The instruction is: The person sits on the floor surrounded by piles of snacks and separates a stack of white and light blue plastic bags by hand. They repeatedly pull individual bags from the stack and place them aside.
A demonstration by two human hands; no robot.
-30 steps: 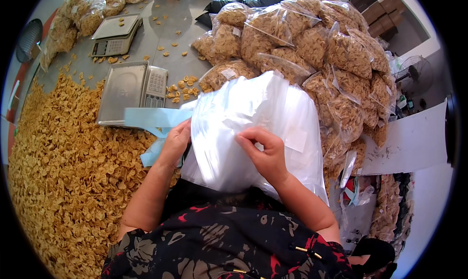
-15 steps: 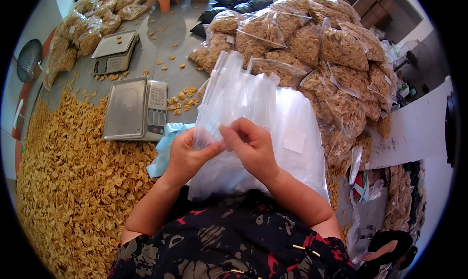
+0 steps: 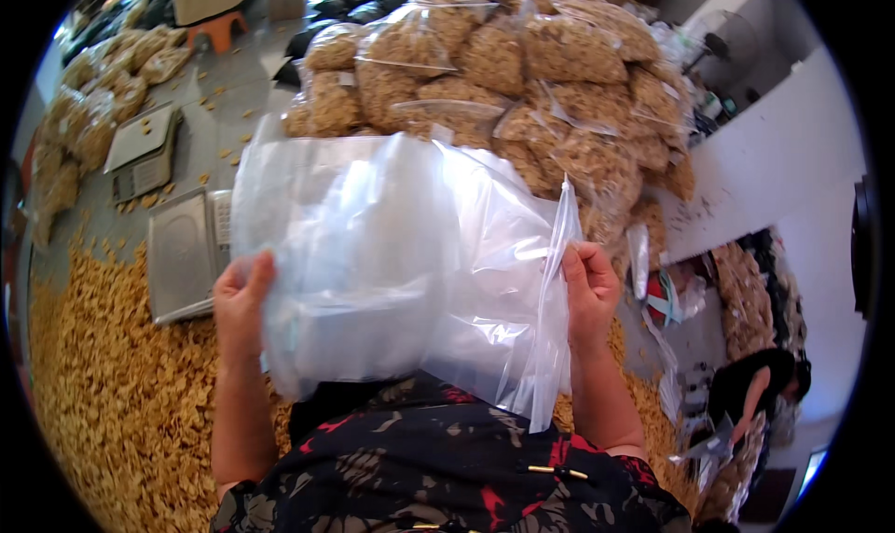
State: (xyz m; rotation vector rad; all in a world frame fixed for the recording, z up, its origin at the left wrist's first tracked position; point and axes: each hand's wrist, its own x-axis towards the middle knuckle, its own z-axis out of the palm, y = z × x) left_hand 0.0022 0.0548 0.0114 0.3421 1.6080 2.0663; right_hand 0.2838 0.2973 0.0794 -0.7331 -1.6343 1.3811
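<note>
A stack of clear plastic bags (image 3: 345, 244) spreads wide in front of my chest. At its left edge my left hand (image 3: 242, 300) is closed, thumb on top of the plastic. My right hand (image 3: 591, 286) pinches the right side of a clear plastic bag (image 3: 499, 291), whose edge is gathered into a long fold beneath the fingers. The bag stretches out flat from the stack toward that hand. Some fingertips of both hands are hidden by the plastic.
Loose golden flakes (image 3: 121, 412) cover the left side. A scale (image 3: 179, 253) stands partly behind the bags, with another scale (image 3: 144, 151) farther back. Filled bags (image 3: 494, 58) pile up ahead. At the lower right, a person (image 3: 760, 384) in black bends over.
My hands, close together before, have moved far apart. The right hand has drawn plastic out to the right. The whole view has shifted, and a person now shows at the lower right.
</note>
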